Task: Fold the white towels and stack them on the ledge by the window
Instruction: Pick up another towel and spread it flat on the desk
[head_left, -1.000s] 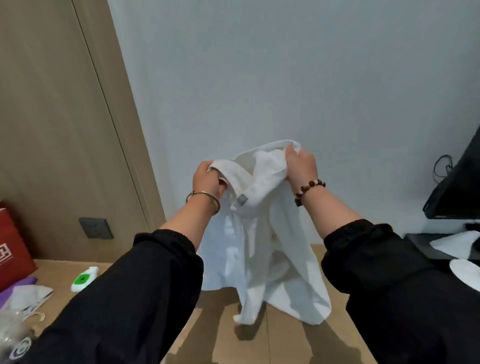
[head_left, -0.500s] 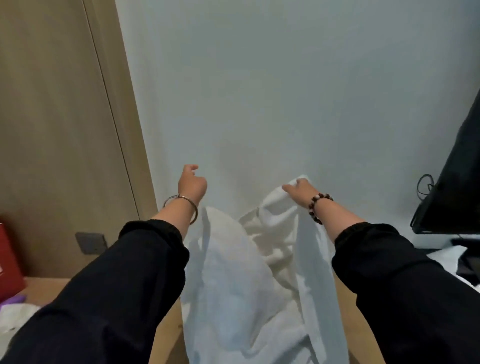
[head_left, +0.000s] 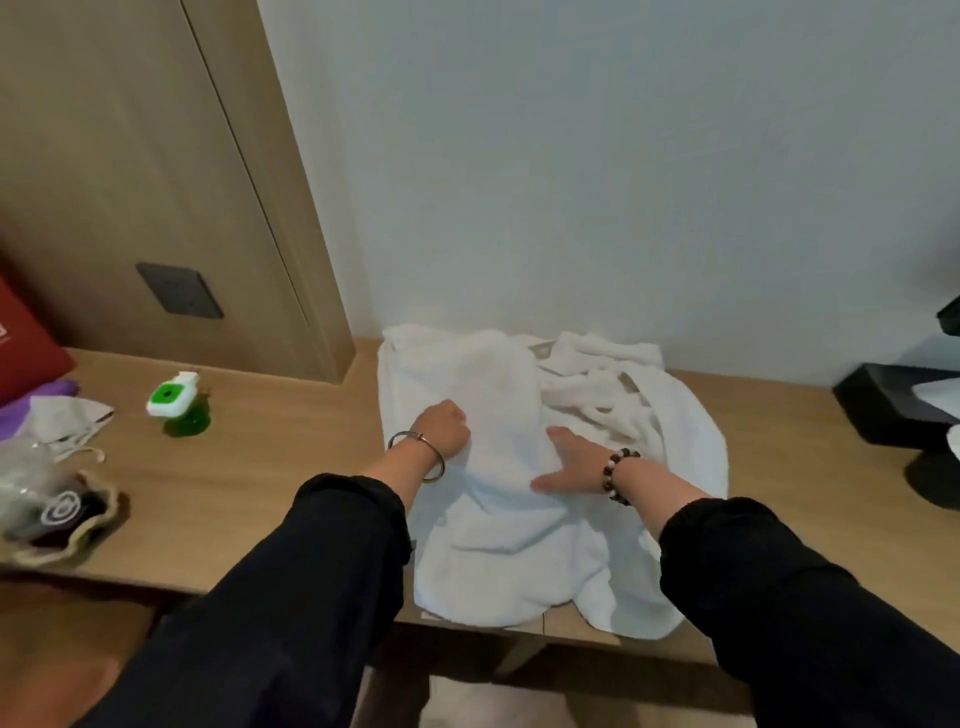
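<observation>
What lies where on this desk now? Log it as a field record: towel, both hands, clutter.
towel: white towel, rumpled, spread on the wooden desk, far edge at the wall
left: left hand, fingers curled, on the towel; grip unclear
right: right hand flat, fingers spread, pressing the towel
clutter: green bottle left of the towel; black object at right

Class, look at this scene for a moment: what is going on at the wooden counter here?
A person in black sleeves works on a white towel lying rumpled on the wooden counter by the wall. The right hand presses flat on it, fingers spread; the left hand rests on it with fingers curled, grip unclear. The towel is not yet neatly folded; its near edge overhangs the front.
</observation>
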